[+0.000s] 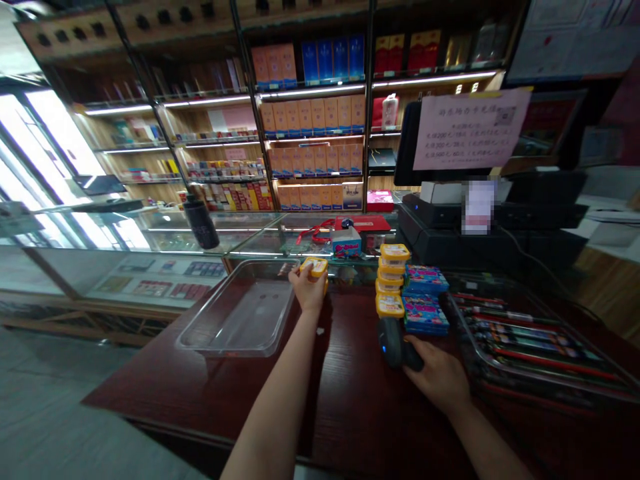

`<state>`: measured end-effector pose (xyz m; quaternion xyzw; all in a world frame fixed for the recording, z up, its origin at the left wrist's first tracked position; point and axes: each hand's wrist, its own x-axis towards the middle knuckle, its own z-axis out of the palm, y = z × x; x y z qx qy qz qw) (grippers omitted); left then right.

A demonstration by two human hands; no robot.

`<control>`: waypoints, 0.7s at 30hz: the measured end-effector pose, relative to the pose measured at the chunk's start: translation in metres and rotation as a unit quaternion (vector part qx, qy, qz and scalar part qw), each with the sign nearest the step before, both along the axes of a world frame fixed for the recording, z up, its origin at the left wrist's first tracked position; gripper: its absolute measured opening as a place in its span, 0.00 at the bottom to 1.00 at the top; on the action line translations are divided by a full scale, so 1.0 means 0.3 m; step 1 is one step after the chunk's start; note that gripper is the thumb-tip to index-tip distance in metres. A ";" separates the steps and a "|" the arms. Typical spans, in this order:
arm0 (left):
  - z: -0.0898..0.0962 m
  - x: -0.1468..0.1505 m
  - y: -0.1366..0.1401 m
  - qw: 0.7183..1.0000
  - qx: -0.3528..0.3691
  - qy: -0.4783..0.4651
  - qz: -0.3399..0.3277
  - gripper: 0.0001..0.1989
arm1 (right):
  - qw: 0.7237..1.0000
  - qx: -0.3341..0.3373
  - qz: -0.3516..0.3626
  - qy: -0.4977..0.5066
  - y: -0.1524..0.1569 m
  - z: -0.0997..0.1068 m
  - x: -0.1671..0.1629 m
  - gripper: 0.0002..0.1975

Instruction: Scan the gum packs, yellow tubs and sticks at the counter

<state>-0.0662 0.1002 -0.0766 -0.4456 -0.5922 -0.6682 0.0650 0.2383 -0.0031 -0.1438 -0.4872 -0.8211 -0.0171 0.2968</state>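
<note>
My left hand (309, 287) is closed around a small yellow tub (315, 266) beside the right rim of a clear plastic bin (235, 320). A bit of yellow shows below the tub, mostly covered by my fingers. My right hand (440, 370) grips a black barcode scanner (393, 343) with a blue light on it. Just beyond the scanner stand stacked yellow tubs (390, 305). Blue and pink packets (425, 313) lie in piles against the stacks' right side.
At the right, a clear tray (480, 353) holds several long thin packages. Behind stand a small blue box (347, 245), a red lanyard (315, 231) and a monitor with a paper sign (465, 130). A dark bottle-like object (201, 223) is at the left, near the glass counter (185, 267).
</note>
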 end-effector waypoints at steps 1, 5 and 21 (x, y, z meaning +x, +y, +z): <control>-0.003 -0.003 0.007 1.000 -0.010 0.007 0.005 0.19 | 1.000 0.001 0.002 0.004 0.000 0.001 0.000 0.17; -0.022 0.001 0.001 0.997 -0.043 0.058 0.009 0.28 | 1.000 -0.005 0.007 0.008 -0.002 0.003 0.000 0.17; -0.052 0.044 -0.061 0.995 -0.057 0.078 0.024 0.34 | 0.999 -0.023 -0.009 -0.020 0.002 0.000 0.002 0.18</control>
